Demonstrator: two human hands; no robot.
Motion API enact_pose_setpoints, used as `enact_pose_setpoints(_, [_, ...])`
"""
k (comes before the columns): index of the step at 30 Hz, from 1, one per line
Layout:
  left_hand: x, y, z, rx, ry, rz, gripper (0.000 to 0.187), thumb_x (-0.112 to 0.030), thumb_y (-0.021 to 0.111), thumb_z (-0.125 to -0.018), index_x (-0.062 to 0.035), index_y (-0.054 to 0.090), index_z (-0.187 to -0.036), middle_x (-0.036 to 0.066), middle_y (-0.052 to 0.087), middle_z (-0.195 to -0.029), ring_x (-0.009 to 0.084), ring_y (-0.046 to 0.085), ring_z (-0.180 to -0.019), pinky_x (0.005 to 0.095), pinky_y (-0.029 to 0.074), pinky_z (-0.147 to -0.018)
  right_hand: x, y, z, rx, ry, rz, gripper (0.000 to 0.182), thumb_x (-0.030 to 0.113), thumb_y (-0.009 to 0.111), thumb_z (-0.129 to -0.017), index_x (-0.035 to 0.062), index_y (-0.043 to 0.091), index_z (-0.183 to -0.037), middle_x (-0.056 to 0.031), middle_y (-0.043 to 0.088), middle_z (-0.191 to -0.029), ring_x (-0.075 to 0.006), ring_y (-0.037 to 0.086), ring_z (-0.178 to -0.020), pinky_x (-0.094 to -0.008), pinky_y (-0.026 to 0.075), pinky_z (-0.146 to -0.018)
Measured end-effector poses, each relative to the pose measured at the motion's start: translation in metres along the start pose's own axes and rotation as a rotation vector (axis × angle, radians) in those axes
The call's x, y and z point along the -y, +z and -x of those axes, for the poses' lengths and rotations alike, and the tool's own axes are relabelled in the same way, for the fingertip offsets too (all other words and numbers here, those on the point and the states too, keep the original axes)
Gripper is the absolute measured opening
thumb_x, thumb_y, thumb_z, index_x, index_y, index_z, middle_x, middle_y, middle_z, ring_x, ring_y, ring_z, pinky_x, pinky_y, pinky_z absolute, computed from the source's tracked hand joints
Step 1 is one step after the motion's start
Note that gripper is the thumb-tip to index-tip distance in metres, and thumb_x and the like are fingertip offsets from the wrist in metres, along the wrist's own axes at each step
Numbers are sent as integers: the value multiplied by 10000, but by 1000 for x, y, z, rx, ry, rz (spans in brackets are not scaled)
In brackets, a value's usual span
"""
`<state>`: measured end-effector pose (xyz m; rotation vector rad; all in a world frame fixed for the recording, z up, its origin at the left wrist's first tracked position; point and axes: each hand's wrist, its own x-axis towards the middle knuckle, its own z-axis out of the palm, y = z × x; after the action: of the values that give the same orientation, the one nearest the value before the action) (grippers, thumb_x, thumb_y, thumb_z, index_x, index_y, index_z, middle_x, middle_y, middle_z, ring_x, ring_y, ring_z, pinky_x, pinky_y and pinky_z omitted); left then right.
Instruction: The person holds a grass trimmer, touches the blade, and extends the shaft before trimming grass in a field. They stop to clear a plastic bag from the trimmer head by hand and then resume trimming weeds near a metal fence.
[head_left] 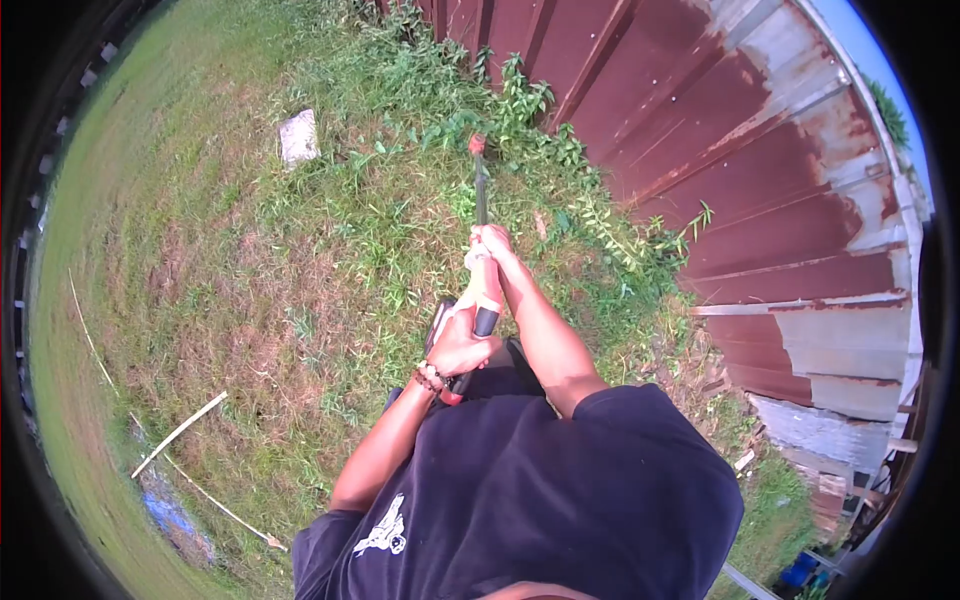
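A long tool point(481, 195) that looks like a grass trimmer reaches forward from my body, its dark shaft ending in a red head point(477, 144) over the grass near the weeds. Further up the tool, my right hand point(490, 243) is wrapped round the shaft. Closer to my waist, my left hand point(462, 345) is closed on the rear handle, beside the pale and red body of the tool. Beads circle the left wrist. The handle's lower end is partly hidden by my left hand and shirt.
A rusty red metal sheet wall point(700, 150) curves along the right, with leafy weeds point(630, 245) at its foot. A pale slab point(299, 138) lies on the grass ahead. At the lower left are a pale stick point(180, 434) and something blue point(170, 515).
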<state>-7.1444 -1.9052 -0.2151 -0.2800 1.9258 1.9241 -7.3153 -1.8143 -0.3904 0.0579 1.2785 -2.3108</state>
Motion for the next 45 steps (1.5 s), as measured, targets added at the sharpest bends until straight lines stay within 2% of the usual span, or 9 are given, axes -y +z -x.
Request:
enact_pose_setpoints(3, [-12,-45,5,-28,-34,-88,403,-123,629,-688,23,509,-1043,23,550,-596,113,565,-481,274,457,-431,-34,7,-38,23,4,5,339,360,665,-859,36,565,-885,-37,536,-696,-159,530,-510,-321,499,-458])
enact_pose_setpoints(5, [-1,-70,3,30,-6,-77,241,-66,586,-722,41,514,-925,7,514,-625,88,526,-463,249,440,-418,-22,47,-18,-60,-1,-59,332,354,665,-858,41,557,-834,-39,534,-688,-161,520,-491,-324,494,-448])
enact_pose_setpoints(9, [-28,-88,24,152,-56,-80,230,-58,587,-732,23,515,-935,-1,523,-632,85,546,-476,240,451,-431,-61,15,-36,-357,125,63,234,207,590,-856,52,516,-697,-25,492,-598,-155,483,-453,-329,442,-413])
enact_pose_setpoints(13, [-28,-109,37,246,-127,101,168,-62,573,-737,10,529,-882,18,554,-638,94,560,-498,235,469,-460,-16,78,6,-539,117,37,128,84,541,-779,44,522,-659,-26,484,-579,-141,454,-444,-309,392,-408])
enact_pose_setpoints(23, [-40,-155,16,100,-145,141,285,-44,587,-726,23,487,-985,2,519,-652,89,543,-478,238,472,-442,-45,117,-80,-426,191,181,102,53,542,-792,61,462,-729,-15,462,-557,-140,467,-423,-301,391,-362])
enact_pose_setpoints(24, [-47,-164,17,25,-135,121,169,-28,596,-730,15,515,-871,6,547,-643,84,558,-499,235,476,-462,-50,130,-94,-409,200,139,108,55,548,-787,70,457,-730,-16,461,-555,-131,467,-423,-291,386,-365])
enact_pose_setpoints(31, [-62,-243,-1,-71,-149,106,328,-40,585,-702,29,516,-1015,7,522,-631,88,539,-479,249,464,-446,-52,208,-166,-344,114,273,84,49,532,-766,59,501,-689,-18,481,-555,-136,475,-425,-302,381,-362])
enact_pose_setpoints(32, [-67,-250,-3,-76,-165,121,308,-43,587,-699,27,521,-992,6,527,-630,90,544,-481,249,457,-446,-54,210,-173,-337,106,297,176,71,589,-762,86,432,-684,-5,454,-550,-132,481,-411,-293,367,-339])
enact_pose_setpoints(45, [-90,-302,-42,223,-70,-4,572,-32,576,-681,21,461,-1238,9,531,-612,98,539,-467,247,454,-442,-21,211,-184,-548,43,217,98,56,492,-824,29,527,-736,-25,503,-596,-131,501,-464,-281,409,-391])
